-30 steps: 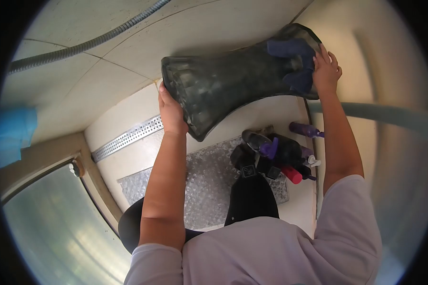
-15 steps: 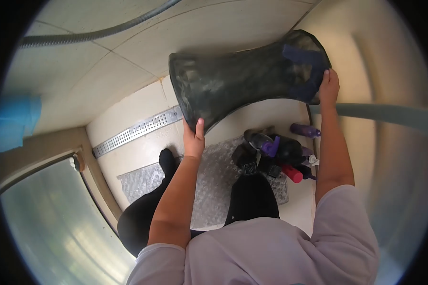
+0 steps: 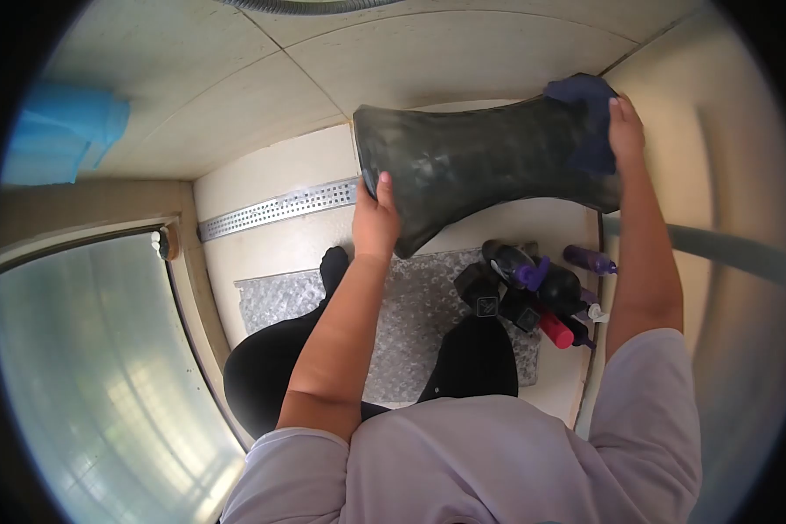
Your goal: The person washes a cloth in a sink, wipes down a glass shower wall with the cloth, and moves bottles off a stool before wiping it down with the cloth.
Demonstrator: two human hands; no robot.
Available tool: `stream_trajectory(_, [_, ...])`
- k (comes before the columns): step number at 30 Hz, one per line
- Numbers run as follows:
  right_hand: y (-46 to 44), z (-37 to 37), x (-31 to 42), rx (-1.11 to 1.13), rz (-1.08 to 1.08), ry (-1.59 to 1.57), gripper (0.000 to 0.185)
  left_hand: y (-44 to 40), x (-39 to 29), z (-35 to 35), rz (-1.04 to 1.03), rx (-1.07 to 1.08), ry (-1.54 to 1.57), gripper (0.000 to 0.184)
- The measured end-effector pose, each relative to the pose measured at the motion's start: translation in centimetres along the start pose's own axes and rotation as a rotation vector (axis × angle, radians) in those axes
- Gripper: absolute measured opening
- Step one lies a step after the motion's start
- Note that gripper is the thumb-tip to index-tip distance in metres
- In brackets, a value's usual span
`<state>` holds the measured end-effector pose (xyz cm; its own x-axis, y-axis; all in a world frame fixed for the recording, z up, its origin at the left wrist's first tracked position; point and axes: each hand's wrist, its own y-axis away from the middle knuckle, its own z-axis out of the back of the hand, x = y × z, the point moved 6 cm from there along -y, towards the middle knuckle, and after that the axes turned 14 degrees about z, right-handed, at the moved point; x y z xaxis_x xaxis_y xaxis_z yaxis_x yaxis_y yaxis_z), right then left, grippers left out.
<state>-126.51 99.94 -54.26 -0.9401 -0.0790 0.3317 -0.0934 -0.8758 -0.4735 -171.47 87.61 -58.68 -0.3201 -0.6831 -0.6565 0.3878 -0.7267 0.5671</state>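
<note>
A dark, see-through, hourglass-shaped plastic piece (image 3: 472, 162) is held on its side above the floor, close to the tiled wall. My left hand (image 3: 375, 223) grips the rim of its left end, thumb on top and fingers hidden behind. At the other end, my right hand (image 3: 626, 131) is closed on a dark blue cloth (image 3: 596, 118), which lies over the upper right rim and hangs down the side. The fingers of that hand are partly hidden behind the end.
Several bottles, including a purple pump bottle (image 3: 530, 272) and a red one (image 3: 556, 330), stand on and beside a grey pebbled mat (image 3: 402, 336). A drain grate (image 3: 279, 208) runs along the wall. Blue plastic (image 3: 70, 131) hangs left, above a frosted pane (image 3: 105, 349).
The blue cloth has shifted from the end's side onto its upper rim, and my right hand has moved with it. The view has turned, so everything sits further right.
</note>
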Motion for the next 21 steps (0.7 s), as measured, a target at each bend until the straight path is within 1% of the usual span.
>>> stream_trajectory(1, [-0.1,0.4,3.9,-0.076,0.227,0.165,0.037,-0.5,-0.4,-0.2,-0.039,0.02,0.08,0.069])
stream_trajectory(3, [1.0,-1.8,8.6,-0.006,0.014,-0.442,0.032,-2.1,-1.0,-0.8,-0.119,0.056,0.244,0.068])
stream_trajectory(4, [2.1,-2.6,12.0,0.052,-0.046,-0.603,0.029,-3.2,-0.9,-1.1,-0.15,0.043,0.303,0.069])
stream_trajectory(5, [3.0,-2.5,16.2,0.103,0.059,-0.577,0.027,-3.0,-1.7,-1.0,-0.111,0.11,0.377,0.069])
stream_trajectory(6, [4.4,-4.1,19.7,0.176,-0.012,-0.905,0.026,-2.2,-3.3,-0.7,-0.07,0.178,0.448,0.069])
stream_trajectory(7, [5.7,-4.0,24.2,0.309,-0.073,-1.014,0.029,-1.9,-4.1,-0.9,-0.028,0.253,0.517,0.07])
stream_trajectory(8, [6.8,-5.5,27.6,0.068,0.324,-1.106,0.034,-2.3,-4.0,-1.4,0.002,0.321,0.622,0.063])
stream_trajectory(9, [7.4,-3.8,31.3,0.123,0.463,-0.916,0.038,-3.5,-2.4,-2.2,0.001,0.475,0.645,0.053])
stream_trajectory(11, [9.4,-5.7,34.6,0.124,0.616,-0.657,0.041,-2.8,-3.2,-1.9,-0.193,0.51,0.533,0.047])
stream_trajectory(12, [9.2,-5.9,34.0,0.166,0.651,-0.641,0.042,-2.6,-3.7,-1.9,-0.289,0.523,0.478,0.044])
stream_trajectory(14, [8.7,-6.4,32.7,0.257,0.726,-0.615,0.045,-5.0,-2.8,-2.1,-0.096,0.396,0.515,0.046])
stream_trajectory(15, [8.9,-7.5,30.6,0.304,0.749,-0.43,0.044,-5.6,-2.0,-2.2,0.006,0.328,0.53,0.047])
stream_trajectory(16, [8.9,-8.1,27.3,0.422,0.714,-0.281,0.041,-3.5,-4.0,-1.4,-0.015,0.186,0.539,0.052])
stream_trajectory(17, [7.4,-7.6,23.9,0.612,0.737,-0.156,0.036,-3.3,-4.4,-1.3,-0.015,0.189,0.485,0.053])
stream_trajectory(18, [5.6,-7.4,19.0,0.548,0.579,-0.233,0.032,-3.3,-4.7,-1.1,-0.017,0.191,0.431,0.055])
stream_trajectory(19, [3.9,-4.9,14.6,0.407,0.598,-0.089,0.03,-3.4,-4.7,-1.0,-0.019,0.192,0.376,0.056])
stream_trajectory(20, [2.5,-3.3,9.9,0.449,0.556,0.137,0.031,-3.5,-4.7,-1.0,-0.031,0.184,0.366,0.056])
stream_trajectory(21, [1.3,-1.1,6.9,0.436,0.44,0.343,0.03,-3.6,-4.8,-1.4,-0.044,0.205,0.394,0.056])
